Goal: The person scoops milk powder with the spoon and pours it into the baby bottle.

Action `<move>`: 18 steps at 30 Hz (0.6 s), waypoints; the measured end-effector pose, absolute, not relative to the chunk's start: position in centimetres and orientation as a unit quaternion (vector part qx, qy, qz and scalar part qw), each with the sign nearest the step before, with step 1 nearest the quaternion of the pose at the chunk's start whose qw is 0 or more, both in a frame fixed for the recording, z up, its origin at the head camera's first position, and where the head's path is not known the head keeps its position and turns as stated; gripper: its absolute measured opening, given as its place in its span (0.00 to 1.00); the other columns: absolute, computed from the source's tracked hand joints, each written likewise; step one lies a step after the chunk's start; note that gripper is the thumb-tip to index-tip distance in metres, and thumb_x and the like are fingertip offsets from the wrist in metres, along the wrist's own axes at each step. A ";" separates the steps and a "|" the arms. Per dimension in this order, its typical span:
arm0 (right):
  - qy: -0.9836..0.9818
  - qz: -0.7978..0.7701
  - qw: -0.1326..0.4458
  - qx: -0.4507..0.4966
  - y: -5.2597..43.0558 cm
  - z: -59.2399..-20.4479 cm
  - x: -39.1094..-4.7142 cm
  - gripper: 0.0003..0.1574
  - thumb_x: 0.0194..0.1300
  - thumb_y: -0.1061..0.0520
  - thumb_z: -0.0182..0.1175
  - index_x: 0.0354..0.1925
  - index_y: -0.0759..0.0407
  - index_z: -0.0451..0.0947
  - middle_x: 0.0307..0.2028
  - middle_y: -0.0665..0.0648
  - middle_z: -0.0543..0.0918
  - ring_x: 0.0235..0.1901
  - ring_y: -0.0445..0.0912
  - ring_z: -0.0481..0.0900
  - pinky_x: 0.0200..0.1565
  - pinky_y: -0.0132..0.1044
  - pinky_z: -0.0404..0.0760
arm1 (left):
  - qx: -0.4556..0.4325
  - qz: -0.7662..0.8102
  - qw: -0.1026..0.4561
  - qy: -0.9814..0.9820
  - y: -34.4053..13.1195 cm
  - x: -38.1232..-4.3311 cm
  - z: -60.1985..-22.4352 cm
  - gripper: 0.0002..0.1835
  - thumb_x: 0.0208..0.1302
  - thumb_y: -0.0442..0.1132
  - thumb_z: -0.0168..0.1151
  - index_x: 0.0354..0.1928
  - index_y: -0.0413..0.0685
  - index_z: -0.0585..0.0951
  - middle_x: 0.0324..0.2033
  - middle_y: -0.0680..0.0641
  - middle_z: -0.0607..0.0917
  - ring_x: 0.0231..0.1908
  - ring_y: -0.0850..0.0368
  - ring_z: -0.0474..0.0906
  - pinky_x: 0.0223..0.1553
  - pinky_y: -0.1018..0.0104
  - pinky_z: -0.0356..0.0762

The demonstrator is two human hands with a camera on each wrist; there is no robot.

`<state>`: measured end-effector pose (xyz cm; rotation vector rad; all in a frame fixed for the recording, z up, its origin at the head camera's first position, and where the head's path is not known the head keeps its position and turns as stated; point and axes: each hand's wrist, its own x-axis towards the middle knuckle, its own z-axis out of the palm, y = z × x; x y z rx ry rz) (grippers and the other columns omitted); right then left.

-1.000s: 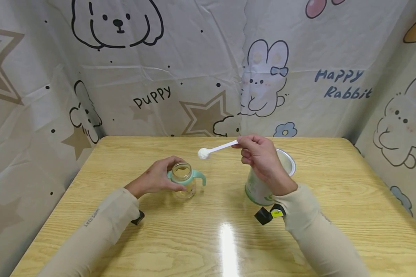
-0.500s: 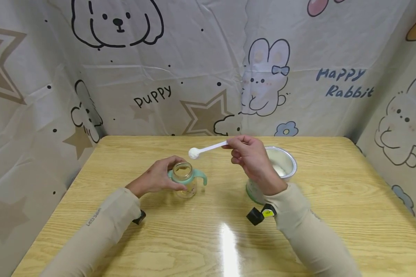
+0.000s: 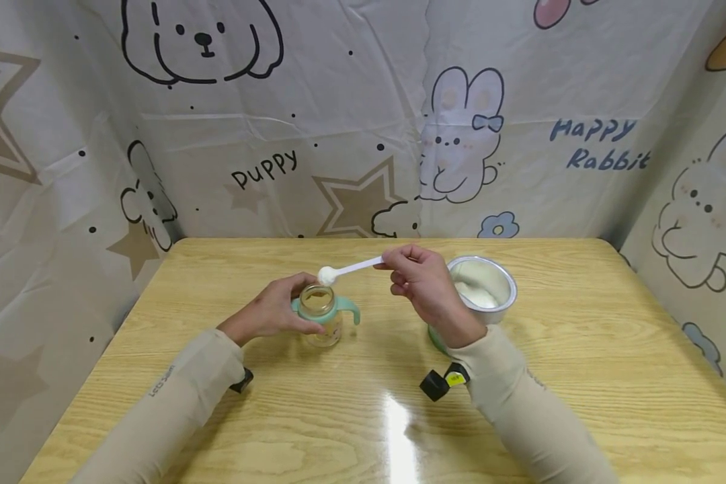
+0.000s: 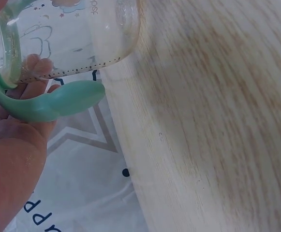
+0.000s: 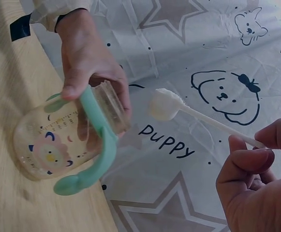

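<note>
My left hand (image 3: 280,307) grips a clear baby bottle (image 5: 58,140) with a mint-green two-handled collar, upright on the table and uncapped. Its open mouth faces up, and the clear walls show no powder or liquid inside. Between thumb and fingers my right hand (image 3: 420,282) pinches the end of a white measuring scoop (image 3: 358,265). White powder (image 5: 164,102) heaps over the scoop's bowl, which overlaps the far rim of the bottle in the head view and stands just off the mouth in the right wrist view. Behind my right wrist is an open powder can (image 3: 501,316).
White powder (image 3: 476,294) lies inside the can, whose silver rim is uncovered. The wooden table (image 3: 266,417) ends at a printed cloth (image 3: 351,87) that hangs behind and along both sides.
My right hand has moved left with the loaded scoop, bringing its bowl from right of the bottle to its mouth. More of the can shows now. The left hand and bottle have stayed put.
</note>
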<state>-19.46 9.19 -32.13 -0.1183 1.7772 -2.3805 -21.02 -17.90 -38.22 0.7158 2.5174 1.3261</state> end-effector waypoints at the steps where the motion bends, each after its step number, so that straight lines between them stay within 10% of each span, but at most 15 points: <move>1: 0.597 -0.797 0.085 -0.039 9.2 -32.2 -19.4 0.15 0.74 0.65 0.55 0.28 0.55 0.77 0.29 0.51 0.84 0.21 0.39 0.63 0.23 0.28 0.65 | 0.242 0.450 0.104 0.853 -17.9 -21.0 -38.2 0.40 0.45 0.39 0.84 0.60 0.40 0.74 0.53 0.44 0.83 0.54 0.47 0.79 0.56 0.47 0.76; 18: 0.599 -0.793 0.110 -0.037 8.5 -34.0 -19.2 0.13 0.72 0.66 0.55 0.29 0.58 0.76 0.30 0.53 0.84 0.21 0.39 0.62 0.23 0.27 0.64 | 0.238 0.453 0.103 0.853 -17.8 -21.1 -38.4 0.39 0.45 0.38 0.83 0.61 0.40 0.74 0.54 0.43 0.82 0.55 0.46 0.78 0.57 0.46 0.76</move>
